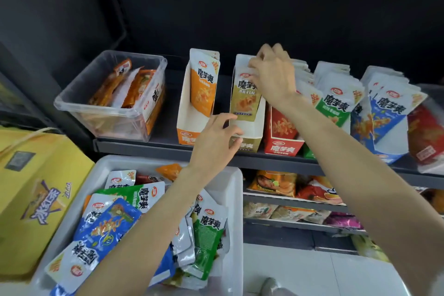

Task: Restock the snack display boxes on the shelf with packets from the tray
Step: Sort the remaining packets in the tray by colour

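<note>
My right hand [272,74] pinches the top of the olive packet [245,100] standing in the olive box [249,134] on the shelf [134,146]; my left hand [213,142], fingers relaxed, steadies the box front. The packet stands alone and may slump forward once released, and the light box could slide. Stock remains in the tray [234,190].

A yellow carton [36,190] stands at left, with a clear plastic tub [113,96] of orange packets above.

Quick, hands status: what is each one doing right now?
Left hand: open, fingers spread at the front of the olive display box, holding nothing.
Right hand: pinching the top of the olive packet in that box.
</note>
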A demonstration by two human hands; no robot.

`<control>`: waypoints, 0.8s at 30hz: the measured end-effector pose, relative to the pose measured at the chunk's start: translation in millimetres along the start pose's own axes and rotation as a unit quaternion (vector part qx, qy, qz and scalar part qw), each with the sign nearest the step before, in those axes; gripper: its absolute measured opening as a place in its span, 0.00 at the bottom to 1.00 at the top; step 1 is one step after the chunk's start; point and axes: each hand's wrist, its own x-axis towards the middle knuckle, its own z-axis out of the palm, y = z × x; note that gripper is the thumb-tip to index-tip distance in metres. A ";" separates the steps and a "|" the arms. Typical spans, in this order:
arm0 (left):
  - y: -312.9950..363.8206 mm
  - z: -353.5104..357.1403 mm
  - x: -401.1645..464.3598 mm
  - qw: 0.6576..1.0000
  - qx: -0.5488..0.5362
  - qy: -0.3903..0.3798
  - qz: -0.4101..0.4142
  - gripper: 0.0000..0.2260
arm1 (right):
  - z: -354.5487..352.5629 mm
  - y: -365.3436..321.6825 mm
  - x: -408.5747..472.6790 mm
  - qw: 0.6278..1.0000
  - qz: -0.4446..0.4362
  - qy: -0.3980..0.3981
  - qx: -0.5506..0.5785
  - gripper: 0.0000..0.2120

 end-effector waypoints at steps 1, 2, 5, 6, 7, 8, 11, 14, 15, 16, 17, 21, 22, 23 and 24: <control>-1.4 0.0 -0.2 1.000 -0.004 0.000 0.005 0.04 | 2.9 -0.2 3.2 1.000 0.007 0.014 0.008 0.12; -2.6 -0.1 -0.6 1.000 -0.009 0.000 0.008 0.04 | 3.8 -0.5 5.6 0.999 0.022 0.019 0.018 0.15; -5.6 0.9 -1.3 1.000 -0.019 0.006 0.008 0.04 | -1.4 -0.2 3.1 0.996 0.049 0.047 0.052 0.22; -5.8 1.2 -1.5 1.000 -0.021 0.009 0.009 0.05 | -6.1 -0.3 -2.3 0.993 0.053 0.073 0.070 0.21; -5.7 1.2 -1.6 1.000 -0.020 0.013 0.010 0.06 | -11.3 -0.9 -10.4 0.989 0.060 0.100 0.094 0.20; -5.5 0.1 -1.8 0.999 -0.021 0.021 0.012 0.07 | -17.6 -3.1 -21.1 0.983 0.069 0.121 0.123 0.18; -2.9 -9.7 -9.0 0.996 -0.062 0.071 0.006 0.10 | -37.4 -19.7 -66.1 0.958 0.090 0.140 0.234 0.14; -2.5 -26.4 -35.1 0.978 -0.135 0.150 -0.047 0.10 | -53.5 -48.1 -114.4 0.924 0.095 0.081 0.361 0.10; -5.4 -31.2 -48.2 0.971 -0.151 0.169 -0.071 0.09 | -53.7 -58.0 -128.9 0.912 0.090 0.041 0.398 0.09; -9.8 -35.5 -62.6 0.966 -0.159 0.178 -0.098 0.09 | -50.9 -68.7 -142.2 0.900 0.083 -0.008 0.427 0.08; -16.1 -39.0 -78.5 0.964 -0.159 0.175 -0.125 0.09 | -44.9 -80.0 -154.1 0.894 0.070 -0.062 0.438 0.08; -45.3 -50.9 -142.1 0.974 -0.080 0.072 -0.201 0.10 | -2.5 -125.5 -186.4 0.881 -0.007 -0.252 0.401 0.10; -50.3 -52.5 -156.0 0.976 -0.045 0.029 -0.210 0.11 | 8.3 -135.7 -191.6 0.875 -0.021 -0.294 0.385 0.12; -54.2 -52.8 -168.8 0.977 -0.008 -0.010 -0.211 0.13 | 18.5 -144.9 -195.8 0.870 -0.036 -0.330 0.364 0.15; -56.6 -52.5 -179.9 0.976 0.029 -0.046 -0.209 0.15 | 27.8 -153.0 -199.4 0.867 -0.051 -0.360 0.342 0.18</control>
